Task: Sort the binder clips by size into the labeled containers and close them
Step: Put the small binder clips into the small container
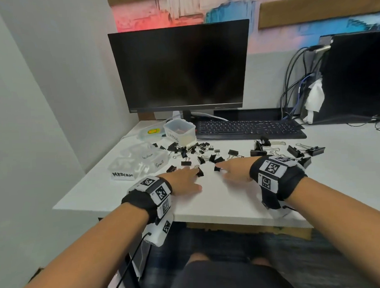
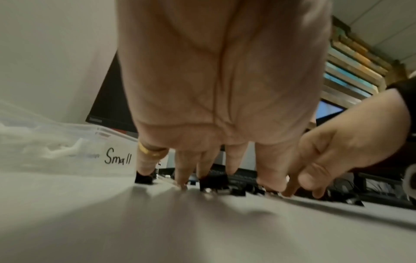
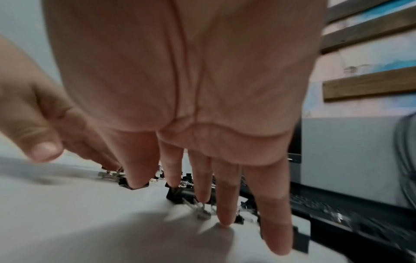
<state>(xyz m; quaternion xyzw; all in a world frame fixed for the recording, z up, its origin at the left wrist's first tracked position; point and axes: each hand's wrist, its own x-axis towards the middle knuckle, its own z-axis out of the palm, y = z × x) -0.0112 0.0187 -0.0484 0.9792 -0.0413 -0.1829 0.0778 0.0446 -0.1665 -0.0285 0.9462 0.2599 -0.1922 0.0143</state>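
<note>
While the clear tub marked LARGE point(image 1: 179, 131) stands open just left of the keyboard point(image 1: 249, 128), the frosted tubs marked Small point(image 1: 158, 161) and MEDIUM point(image 1: 123, 168) sit nearer the person, left of the keyboard; what they hold cannot be made out. Black binder clips point(image 1: 189, 149) with wire handles lie scattered on the white desk point(image 1: 209, 206) in front of the keyboard. Both hands lie palm down with straight, spread fingers: the left hand point(image 1: 184, 181) touches a small clip point(image 1: 200, 172), the right hand point(image 1: 234, 169) touches another point(image 1: 217, 169).
</note>
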